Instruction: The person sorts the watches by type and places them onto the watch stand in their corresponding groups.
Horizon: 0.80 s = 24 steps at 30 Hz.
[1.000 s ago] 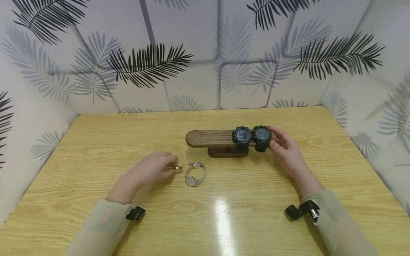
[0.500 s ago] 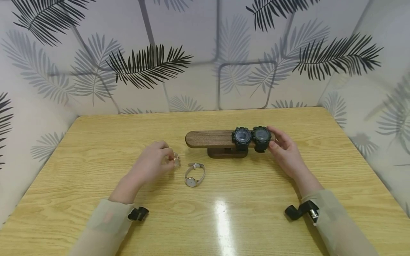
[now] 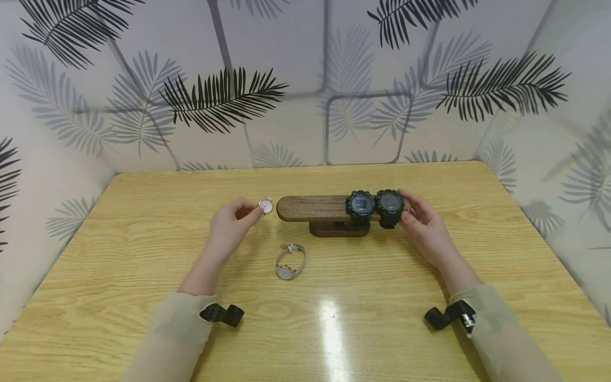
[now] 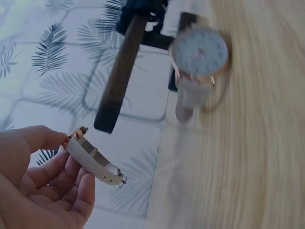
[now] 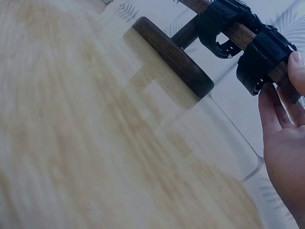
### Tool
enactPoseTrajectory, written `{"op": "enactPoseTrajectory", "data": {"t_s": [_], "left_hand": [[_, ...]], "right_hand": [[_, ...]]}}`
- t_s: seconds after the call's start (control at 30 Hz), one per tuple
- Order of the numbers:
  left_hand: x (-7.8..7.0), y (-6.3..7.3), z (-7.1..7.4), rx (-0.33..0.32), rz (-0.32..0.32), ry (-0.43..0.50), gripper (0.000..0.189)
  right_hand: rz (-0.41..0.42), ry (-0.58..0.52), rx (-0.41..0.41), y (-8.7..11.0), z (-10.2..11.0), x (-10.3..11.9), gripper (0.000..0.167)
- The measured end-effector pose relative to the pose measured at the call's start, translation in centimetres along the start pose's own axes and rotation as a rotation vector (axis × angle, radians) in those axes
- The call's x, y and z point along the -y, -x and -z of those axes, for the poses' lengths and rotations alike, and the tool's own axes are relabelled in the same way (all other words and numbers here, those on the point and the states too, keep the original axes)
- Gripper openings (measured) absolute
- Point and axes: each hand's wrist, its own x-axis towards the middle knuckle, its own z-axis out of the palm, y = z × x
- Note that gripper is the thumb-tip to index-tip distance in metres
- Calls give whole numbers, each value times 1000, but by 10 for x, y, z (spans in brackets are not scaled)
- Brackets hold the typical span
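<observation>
My left hand pinches a small wristwatch with a round pale dial, just left of the wooden watch stand. In the left wrist view its white strap hangs curved from a rose-gold case between thumb and fingers. Two black digital watches sit side by side around the right part of the stand's bar. At the bar's right end my right hand grips it, thumb in front and fingers behind, right against the outer black watch. The bar's left half is bare.
A second pale-strapped watch lies on the table in front of the stand, its strap looped. The wooden table reaches back to a leaf-patterned wall covering. The stand's dark base rests on the tabletop.
My left hand has lifted its watch and moved away from me, up beside the bar's left end, turning the dial into view. The right hand and the stand have stayed in place.
</observation>
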Motion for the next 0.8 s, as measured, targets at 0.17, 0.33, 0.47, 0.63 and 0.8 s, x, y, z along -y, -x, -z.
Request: {"op": "enactPoseTrajectory", "data": {"t_s": [0.17, 0.33, 0.47, 0.63, 0.8], "left_hand": [[-4, -3, -12, 37, 53, 183, 26], [-3, -6, -19, 61, 46, 228, 25], [-1, -8, -20, 77, 21, 177, 23], [-2, -10, -16, 125, -61, -52, 20], [-5, -12, -14, 123, -109, -204, 20]], "right_hand": [[5, 16, -2, 0, 0, 0, 48], [7, 2, 3, 0, 0, 0, 48], [9, -2, 5, -1, -1, 0, 48], [14, -1, 10, 0, -1, 1, 48], [9, -12, 4, 0, 0, -1, 48]]}}
